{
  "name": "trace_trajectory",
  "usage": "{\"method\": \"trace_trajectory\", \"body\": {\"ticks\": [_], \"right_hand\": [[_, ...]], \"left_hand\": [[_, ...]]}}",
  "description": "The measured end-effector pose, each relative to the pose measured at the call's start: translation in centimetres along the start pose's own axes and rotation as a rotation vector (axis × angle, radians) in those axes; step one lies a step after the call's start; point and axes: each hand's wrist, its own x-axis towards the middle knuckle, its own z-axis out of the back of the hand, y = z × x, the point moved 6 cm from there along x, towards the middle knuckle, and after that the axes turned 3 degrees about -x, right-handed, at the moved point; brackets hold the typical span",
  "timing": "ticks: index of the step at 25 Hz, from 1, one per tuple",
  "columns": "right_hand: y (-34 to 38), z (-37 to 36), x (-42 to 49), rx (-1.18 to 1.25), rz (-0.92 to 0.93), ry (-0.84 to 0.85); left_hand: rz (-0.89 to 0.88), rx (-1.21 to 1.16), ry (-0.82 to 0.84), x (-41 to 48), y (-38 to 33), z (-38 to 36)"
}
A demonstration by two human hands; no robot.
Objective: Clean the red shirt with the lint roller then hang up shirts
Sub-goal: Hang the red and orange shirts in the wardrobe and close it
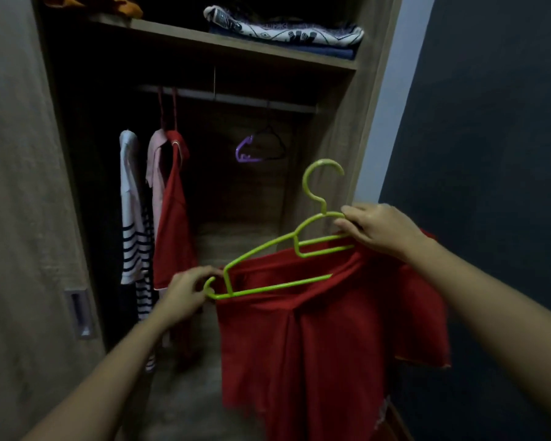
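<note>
A red shirt [325,338] hangs in front of the open wardrobe, with a lime-green plastic hanger [268,249] tilted across its top. My left hand [185,291] pinches the hanger's lower left end together with the shirt's edge. My right hand [379,230] grips the hanger's upper right shoulder and the shirt there. The hanger's right part sits inside the fabric; its hook points up, free of the rail. No lint roller is in view.
On the wardrobe rail [236,98] hang a striped shirt [134,224], a pink garment [156,173] and another red shirt [175,218]. Purple and black empty hangers [261,148] hang to the right. Folded textiles [283,30] lie on the shelf above. A sliding door [29,218] stands left, a dark wall [490,122] right.
</note>
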Motion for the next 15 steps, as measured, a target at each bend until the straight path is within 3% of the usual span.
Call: {"method": "trace_trajectory", "body": {"ticks": [5,10,15], "right_hand": [[-0.3,-3.8,-3.0,-0.017,-0.189,0.056],[-1.0,-2.7,-2.3,0.201,-0.368,-0.111],[1.5,-2.8,-0.7,0.051,-0.213,-0.065]], "left_hand": [[0.066,-0.016,-0.087,1.1,-0.1,5.1],[0.035,0.054,-0.063,1.6,-2.1,8.0],[0.073,0.012,-0.117,1.3,-2.2,10.2]]}}
